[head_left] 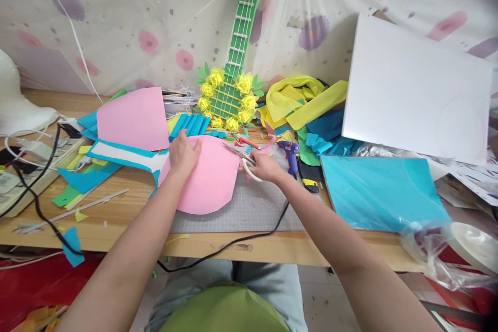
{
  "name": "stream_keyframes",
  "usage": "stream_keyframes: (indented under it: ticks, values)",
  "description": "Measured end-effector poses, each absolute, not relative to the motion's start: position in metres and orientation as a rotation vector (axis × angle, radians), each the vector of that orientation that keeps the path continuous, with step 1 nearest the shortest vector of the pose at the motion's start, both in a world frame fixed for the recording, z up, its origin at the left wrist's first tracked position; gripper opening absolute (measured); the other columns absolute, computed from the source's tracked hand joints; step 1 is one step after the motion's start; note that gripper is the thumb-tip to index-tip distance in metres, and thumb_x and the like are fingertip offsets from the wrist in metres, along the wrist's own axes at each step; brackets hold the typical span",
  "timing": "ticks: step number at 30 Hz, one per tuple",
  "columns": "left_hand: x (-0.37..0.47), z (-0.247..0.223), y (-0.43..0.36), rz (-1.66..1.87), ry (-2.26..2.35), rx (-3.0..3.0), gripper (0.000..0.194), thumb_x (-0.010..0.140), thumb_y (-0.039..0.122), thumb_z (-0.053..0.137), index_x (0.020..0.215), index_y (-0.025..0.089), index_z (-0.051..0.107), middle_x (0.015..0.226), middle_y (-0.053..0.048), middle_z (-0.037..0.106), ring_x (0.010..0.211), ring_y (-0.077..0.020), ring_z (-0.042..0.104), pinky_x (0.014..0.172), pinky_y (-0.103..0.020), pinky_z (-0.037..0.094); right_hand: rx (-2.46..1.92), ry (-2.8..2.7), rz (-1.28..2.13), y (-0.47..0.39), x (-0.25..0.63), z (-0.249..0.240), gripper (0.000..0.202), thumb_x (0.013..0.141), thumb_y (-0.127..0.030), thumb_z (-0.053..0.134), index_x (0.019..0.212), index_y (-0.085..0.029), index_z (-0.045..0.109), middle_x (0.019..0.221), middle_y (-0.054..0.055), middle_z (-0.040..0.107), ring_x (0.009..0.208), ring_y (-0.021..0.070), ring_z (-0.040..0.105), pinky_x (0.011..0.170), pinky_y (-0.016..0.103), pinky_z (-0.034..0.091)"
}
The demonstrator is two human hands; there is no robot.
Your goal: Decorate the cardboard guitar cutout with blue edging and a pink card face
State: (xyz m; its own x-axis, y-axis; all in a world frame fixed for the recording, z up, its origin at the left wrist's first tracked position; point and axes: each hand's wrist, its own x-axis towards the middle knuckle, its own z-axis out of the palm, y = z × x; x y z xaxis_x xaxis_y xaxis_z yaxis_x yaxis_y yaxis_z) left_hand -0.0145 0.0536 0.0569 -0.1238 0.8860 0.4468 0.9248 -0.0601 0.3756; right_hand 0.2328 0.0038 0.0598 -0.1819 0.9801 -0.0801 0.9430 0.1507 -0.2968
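A rounded sheet of pink paper (210, 181) lies over the grey cutting mat, its outline partly trimmed. My left hand (184, 154) grips its upper left edge, the thumb on top. Around the white-handled scissors (249, 165) my right hand (266, 165) is closed, and the blades meet the paper's upper right edge. Under the pink sheet, on the left, sticks out a guitar-neck shape (124, 154) in white with blue borders. Just beyond my left hand lies pleated blue paper (190, 125).
A green paper guitar with yellow flowers (229, 93) leans on the back curtain. Near my right hand are a purple glue gun (290, 155) and a red pen (249, 142). A power strip (35, 176) with cords stands left; a black cable crosses the table's front edge. Blue sheets (381, 192) lie right.
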Motion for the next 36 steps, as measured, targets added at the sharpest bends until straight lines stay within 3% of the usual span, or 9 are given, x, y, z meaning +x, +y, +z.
stream_keyframes:
  ticks: [10, 21, 29, 36]
  values:
    - [-0.011, 0.062, 0.052, -0.917, -2.085, -2.082, 0.055, 0.08, 0.043, 0.047, 0.123, 0.008, 0.042, 0.112, -0.018, 0.058, 0.105, -0.0316, 0.053, 0.09, -0.041, 0.038, -1.88, -2.29, 0.419, 0.005, 0.243, 0.061, 0.044, 0.073, -0.064, 0.05, 0.081, -0.02, 0.046, 0.074, 0.004, 0.061, 0.066, 0.0178, 0.055, 0.051, 0.024, 0.027]
    - [-0.004, 0.067, 0.05, -0.91, -2.003, -2.141, 0.056, 0.081, 0.044, 0.046, 0.125, 0.009, 0.04, 0.115, -0.017, 0.056, 0.107, -0.0314, 0.051, 0.091, -0.041, 0.037, -1.897, -2.317, 0.404, 0.0, 0.243, 0.066, 0.053, 0.073, -0.069, 0.043, 0.093, -0.02, 0.043, 0.076, 0.006, 0.061, 0.069, 0.0222, 0.057, 0.053, 0.026, 0.03]
    - [-0.002, 0.065, 0.051, -0.918, -1.994, -2.153, 0.057, 0.081, 0.046, 0.045, 0.125, 0.01, 0.04, 0.115, -0.017, 0.056, 0.108, -0.0309, 0.05, 0.092, -0.041, 0.036, -1.829, -2.376, 0.449, -0.004, 0.247, 0.072, 0.035, 0.082, -0.048, 0.037, 0.1, -0.018, 0.041, 0.085, 0.009, 0.063, 0.072, 0.0228, 0.059, 0.055, 0.027, 0.034]
    - [0.002, 0.065, 0.051, -0.909, -1.967, -2.188, 0.056, 0.082, 0.045, 0.044, 0.125, 0.01, 0.04, 0.114, -0.017, 0.057, 0.109, -0.03, 0.051, 0.093, -0.04, 0.036, -1.819, -2.347, 0.388, 0.001, 0.243, 0.065, 0.04, 0.081, -0.045, 0.038, 0.107, -0.015, 0.041, 0.093, 0.013, 0.064, 0.078, 0.026, 0.06, 0.06, 0.029, 0.037]
